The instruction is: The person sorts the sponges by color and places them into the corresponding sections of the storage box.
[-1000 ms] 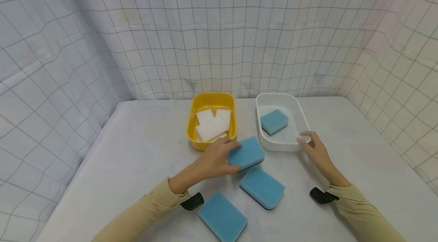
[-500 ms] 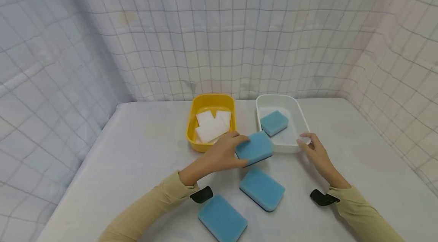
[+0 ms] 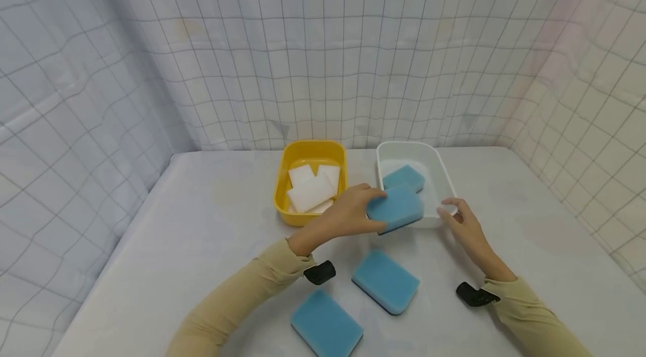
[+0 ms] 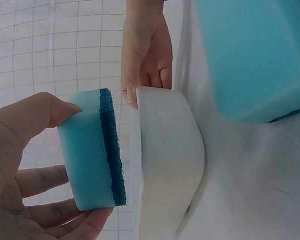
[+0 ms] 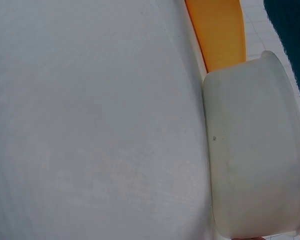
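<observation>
Left hand (image 3: 350, 212): fingers grip the left end of a blue sponge (image 3: 401, 205), its long axis running rightward from them, dark layer (image 4: 112, 150) facing down. The white container (image 3: 436, 180) lies below these fingers and to their right; in the left wrist view, a gap separates sponge from rim. A second sponge (image 3: 407, 176) sits in the container, beyond the fingers. Right hand (image 3: 468, 231): fingers appear to pinch the near right rim. The left hand governs the critical relation, sponge over rim.

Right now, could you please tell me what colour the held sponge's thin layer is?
Dark teal; the thin layer shows best in the left wrist view.
</observation>
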The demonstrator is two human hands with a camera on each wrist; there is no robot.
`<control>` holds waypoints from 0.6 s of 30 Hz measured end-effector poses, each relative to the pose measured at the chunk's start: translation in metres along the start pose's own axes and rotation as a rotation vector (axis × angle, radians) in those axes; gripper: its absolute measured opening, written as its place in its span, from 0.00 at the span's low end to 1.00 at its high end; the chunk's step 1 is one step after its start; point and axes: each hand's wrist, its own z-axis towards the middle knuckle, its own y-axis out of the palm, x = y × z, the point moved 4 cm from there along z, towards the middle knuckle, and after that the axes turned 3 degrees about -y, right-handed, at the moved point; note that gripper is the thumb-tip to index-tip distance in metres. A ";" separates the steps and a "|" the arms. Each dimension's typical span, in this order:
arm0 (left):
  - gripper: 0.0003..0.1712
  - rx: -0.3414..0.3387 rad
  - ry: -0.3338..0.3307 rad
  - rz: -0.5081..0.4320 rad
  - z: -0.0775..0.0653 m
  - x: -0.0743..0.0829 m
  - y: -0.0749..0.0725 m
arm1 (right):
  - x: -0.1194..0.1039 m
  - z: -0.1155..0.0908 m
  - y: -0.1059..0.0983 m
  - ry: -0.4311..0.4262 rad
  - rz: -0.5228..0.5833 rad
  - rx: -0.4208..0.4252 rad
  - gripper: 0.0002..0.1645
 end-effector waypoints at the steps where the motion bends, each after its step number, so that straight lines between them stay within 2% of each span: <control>1: 0.32 -0.003 -0.005 0.004 0.002 0.001 0.001 | 0.000 0.000 0.000 0.000 0.001 0.000 0.29; 9: 0.31 -0.013 -0.012 -0.003 0.017 0.008 0.004 | 0.001 0.000 0.000 -0.010 0.012 -0.001 0.28; 18: 0.31 -0.013 -0.039 -0.008 0.033 0.004 0.014 | 0.001 -0.001 0.001 -0.013 0.027 0.007 0.27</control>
